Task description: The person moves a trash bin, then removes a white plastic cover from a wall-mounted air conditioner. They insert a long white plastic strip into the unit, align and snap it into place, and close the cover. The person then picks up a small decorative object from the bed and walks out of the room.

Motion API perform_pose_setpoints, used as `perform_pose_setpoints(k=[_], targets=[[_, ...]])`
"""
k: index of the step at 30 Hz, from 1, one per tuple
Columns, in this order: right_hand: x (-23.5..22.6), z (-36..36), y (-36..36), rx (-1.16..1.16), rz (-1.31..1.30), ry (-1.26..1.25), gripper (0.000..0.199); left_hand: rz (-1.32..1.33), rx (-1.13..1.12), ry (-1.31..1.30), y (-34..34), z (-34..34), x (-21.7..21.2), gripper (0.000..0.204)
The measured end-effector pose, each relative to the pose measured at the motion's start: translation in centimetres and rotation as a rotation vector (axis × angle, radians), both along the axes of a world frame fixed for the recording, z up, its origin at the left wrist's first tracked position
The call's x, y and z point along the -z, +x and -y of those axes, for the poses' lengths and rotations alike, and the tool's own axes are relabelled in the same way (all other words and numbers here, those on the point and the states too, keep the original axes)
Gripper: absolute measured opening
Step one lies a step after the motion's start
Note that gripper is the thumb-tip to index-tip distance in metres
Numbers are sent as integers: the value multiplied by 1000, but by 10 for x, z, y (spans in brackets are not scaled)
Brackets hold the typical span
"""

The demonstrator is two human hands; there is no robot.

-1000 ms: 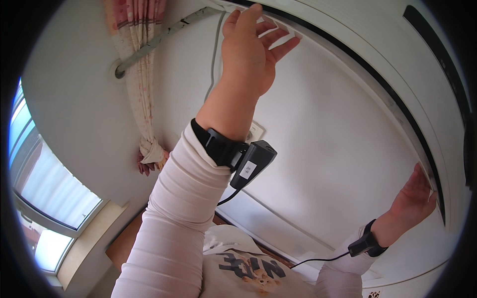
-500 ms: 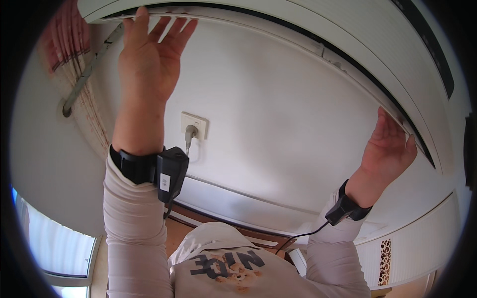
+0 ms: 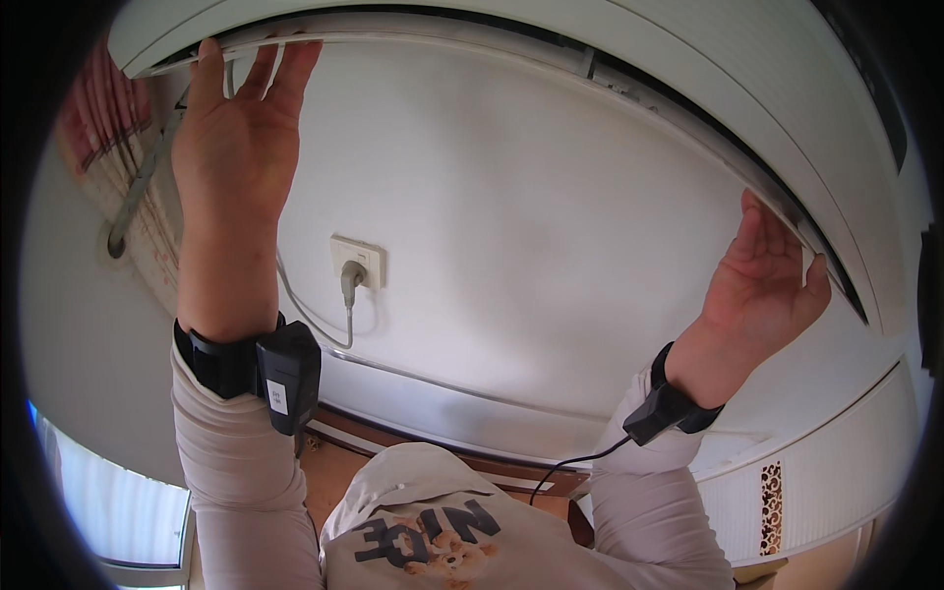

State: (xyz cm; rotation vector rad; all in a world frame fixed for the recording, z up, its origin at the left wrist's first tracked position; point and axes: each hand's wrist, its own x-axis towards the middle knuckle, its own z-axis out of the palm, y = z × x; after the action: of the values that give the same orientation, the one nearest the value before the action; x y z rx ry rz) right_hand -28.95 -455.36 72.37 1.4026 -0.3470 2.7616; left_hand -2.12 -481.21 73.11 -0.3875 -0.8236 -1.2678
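Note:
A white wall-mounted air conditioner [image 3: 728,93] curves across the top of the view. Along its underside runs a long thin flap [image 3: 472,56], with a dark slot above it. Toward the flap's left end, my left hand [image 3: 239,147] reaches up, palm facing me. Its thumb lies over the flap's edge, and the other fingertips curl behind it. My right hand [image 3: 759,280] pinches the same flap near its right end, thumb to the right and fingertips partly hidden behind the edge. Both wrists wear black straps with box-shaped devices.
Below the air conditioner, a grey plug with a cable sits in a wall socket [image 3: 358,260]. A pink and cream curtain [image 3: 108,118] and a pipe [image 3: 147,182] are at the left. A white ribbed cabinet [image 3: 723,501] with a patterned strip stands lower right.
My left hand has slid along the flap toward its left end. My right hand stays at the right end. The whole view has shifted slightly.

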Motion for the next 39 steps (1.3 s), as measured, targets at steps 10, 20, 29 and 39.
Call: perform_pose_setpoints(k=[10, 20, 29, 39], targets=[[8, -11, -11, -84, -70, 78, 44, 93, 147, 5, 10, 7, 4, 36], [9, -11, -20, -143, -170, 210, 44, 38, 127, 171, 24, 30, 1, 48], [13, -10, -36, -112, -185, 253, 43, 150, 71, 156, 30, 35, 9, 22], [4, 1, -16, -135, -65, 142, 43, 13, 4, 94, 33, 33, 31, 35]])
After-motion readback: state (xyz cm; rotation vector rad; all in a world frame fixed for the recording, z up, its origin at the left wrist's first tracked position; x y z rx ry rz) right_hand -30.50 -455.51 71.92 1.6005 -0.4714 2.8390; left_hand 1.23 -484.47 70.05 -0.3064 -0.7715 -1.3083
